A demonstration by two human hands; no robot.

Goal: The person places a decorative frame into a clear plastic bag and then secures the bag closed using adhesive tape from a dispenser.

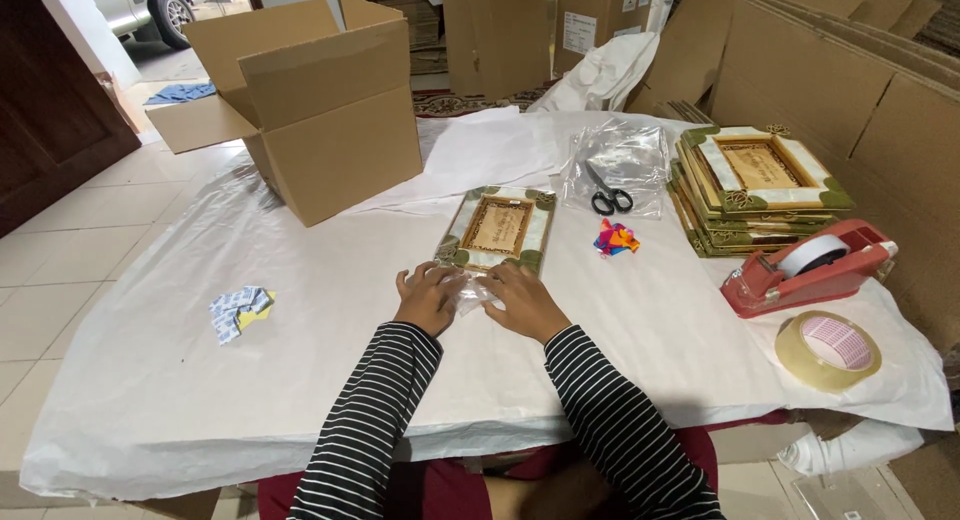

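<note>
Here | left hand [427, 296], right hand [523, 300] on clear wrap [470, 292] | framed plaque [497, 229] edge hidden

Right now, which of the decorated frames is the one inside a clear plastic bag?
The single frame lying alone mid-table under both hands. The others sit bare in a stack at the right.

The room is evenly bright with soft daylight that seems to spill in from the open doorway at the upper left, where the floor tiles look palest. The white sheet [300, 360] over the table reflects it without harsh glare; only the clear plastic bag [620, 160] shows small glints. Shadows are faint and short, pooled under the cardboard box [320, 120]. The wide lens bends straight lines toward the edges. Focus is sharp at centre, slightly softer in the far corners.
</note>
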